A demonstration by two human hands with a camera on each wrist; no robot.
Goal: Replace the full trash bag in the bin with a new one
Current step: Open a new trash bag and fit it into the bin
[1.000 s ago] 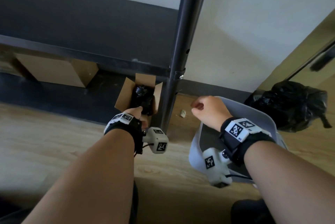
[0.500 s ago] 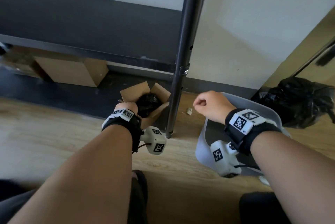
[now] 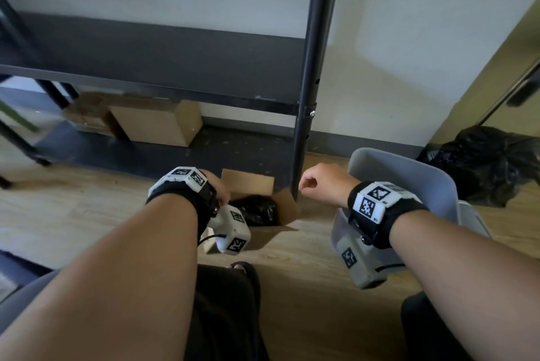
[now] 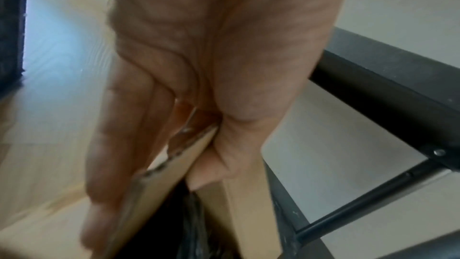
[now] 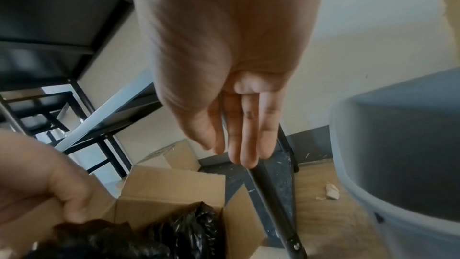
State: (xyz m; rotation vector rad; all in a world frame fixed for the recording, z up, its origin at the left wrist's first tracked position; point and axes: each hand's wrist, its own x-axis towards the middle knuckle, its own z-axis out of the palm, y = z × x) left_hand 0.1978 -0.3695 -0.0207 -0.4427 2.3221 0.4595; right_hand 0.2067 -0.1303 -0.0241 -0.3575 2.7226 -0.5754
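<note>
- The black metal shelf frame [image 3: 163,68] fills the upper head view; its upright post [image 3: 306,127] comes down to the wood floor [image 3: 73,208] between the two hands, and its far left part runs out of the picture.
- The grey bin [image 3: 415,182] stands to the right of the post. Its near rim is covered by the right forearm and wrist band in the head view; the right wrist view shows only a blurred dark stretch of its inner wall [image 5: 398,135].
- The full black trash bag [image 3: 485,165] sits on the floor beyond the bin, by the wall, partly cut off by the bin's rim and the picture edge.
- The open cardboard box [image 3: 257,185] lies on the floor just left of the post, flaps up, with black rolled bags [image 3: 257,211] inside; the right wrist view shows their crinkled plastic [image 5: 174,233] far more clearly.
- A closed brown box [image 3: 157,124] rests on the lowest shelf, half in shadow.
- The left hand [image 3: 219,191] is mostly hidden behind its wrist band from above; the left wrist view shows it [image 4: 199,105] pinching a box flap, thumb inside, fingers [image 4: 119,145] pressed together outside.
- The right hand [image 3: 321,182] hangs in free air beside the post and holds nothing, with its fingers [image 5: 248,135] loosely curled and close together.
- A small pale scrap [image 5: 332,191] lies on the floor between post and bin.
</note>
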